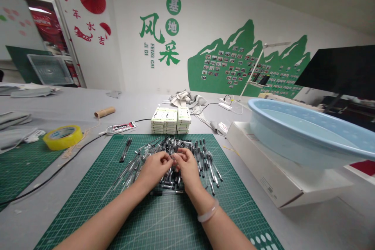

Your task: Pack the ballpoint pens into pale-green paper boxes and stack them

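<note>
My left hand [157, 165] and my right hand [186, 166] meet over a heap of pens on a green cutting mat [140, 218]. Fingers of both hands are pinched close together around something small and clear that I cannot make out. Beneath and around them lie clear pen barrels [128, 171] on the left and black-capped pens [208, 160] on the right. A pair of pens [125, 150] lies apart at the mat's upper left. One pen [166, 193] rests crosswise at the heap's near edge. My right wrist wears a pale bangle.
Stacked small boxes [170, 120] stand behind the mat. To the right, a blue basin [293, 133] sits on a white box [263, 164]. Yellow tape [63, 137], a glue tube [121, 127], a wooden cylinder [104, 112] and a black cable lie on the left.
</note>
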Tool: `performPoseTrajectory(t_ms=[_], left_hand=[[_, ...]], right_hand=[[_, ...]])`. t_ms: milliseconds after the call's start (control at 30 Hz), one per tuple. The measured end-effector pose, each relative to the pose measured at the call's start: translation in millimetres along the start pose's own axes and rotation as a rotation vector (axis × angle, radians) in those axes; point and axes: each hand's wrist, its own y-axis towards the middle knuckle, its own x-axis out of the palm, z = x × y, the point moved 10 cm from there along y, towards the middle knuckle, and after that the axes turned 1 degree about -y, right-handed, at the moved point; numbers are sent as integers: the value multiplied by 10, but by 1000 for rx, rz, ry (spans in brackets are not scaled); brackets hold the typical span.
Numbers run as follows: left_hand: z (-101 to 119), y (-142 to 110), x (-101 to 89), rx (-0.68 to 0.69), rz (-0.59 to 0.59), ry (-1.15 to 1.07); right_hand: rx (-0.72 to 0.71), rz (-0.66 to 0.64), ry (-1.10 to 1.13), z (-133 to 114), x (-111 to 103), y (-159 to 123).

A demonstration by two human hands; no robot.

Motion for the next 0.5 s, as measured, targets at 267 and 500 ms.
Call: performPoseTrajectory(t_ms=[267, 500], left_hand=[[-156, 71, -28, -43, 61, 237], [-281, 242, 32, -160, 57, 467]], right_hand=[[-44, 145, 30, -6, -252, 61], [-105, 121, -47, -37, -222, 77]])
